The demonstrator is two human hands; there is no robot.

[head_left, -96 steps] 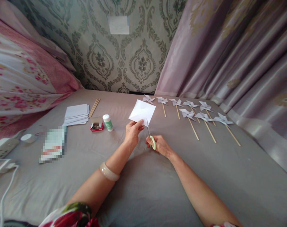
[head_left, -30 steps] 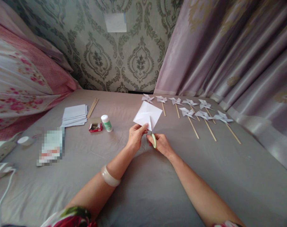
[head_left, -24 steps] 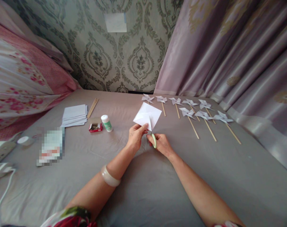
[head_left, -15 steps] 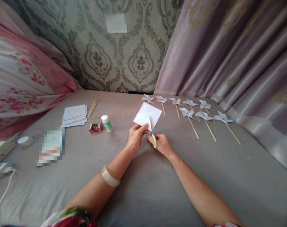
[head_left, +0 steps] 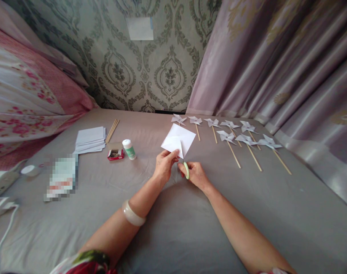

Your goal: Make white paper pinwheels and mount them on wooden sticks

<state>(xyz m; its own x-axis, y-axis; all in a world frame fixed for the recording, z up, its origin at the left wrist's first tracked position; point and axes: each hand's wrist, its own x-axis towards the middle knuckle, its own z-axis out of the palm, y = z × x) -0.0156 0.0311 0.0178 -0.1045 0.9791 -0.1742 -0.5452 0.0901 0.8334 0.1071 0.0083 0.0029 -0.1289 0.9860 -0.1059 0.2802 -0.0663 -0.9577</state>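
A white paper square (head_left: 177,139) is held up over the grey sheet, one corner pointing toward me. My left hand (head_left: 163,165) pinches that near corner between thumb and fingers. My right hand (head_left: 196,175) is closed on small scissors with pale green handles (head_left: 186,169). The blades reach up into the paper along a cut from the near corner. Both hands sit close together at the middle of the bed.
Several finished white pinwheels on wooden sticks (head_left: 233,139) lie in rows to the right. To the left are a stack of white paper (head_left: 90,139), loose sticks (head_left: 112,129), a red pin box (head_left: 114,153), a glue bottle (head_left: 129,148), and a power strip (head_left: 0,180).
Since 3.2 s ago the scissors have gone up into the paper's near corner and the hands have come closer together. Over the last second almost nothing has moved.
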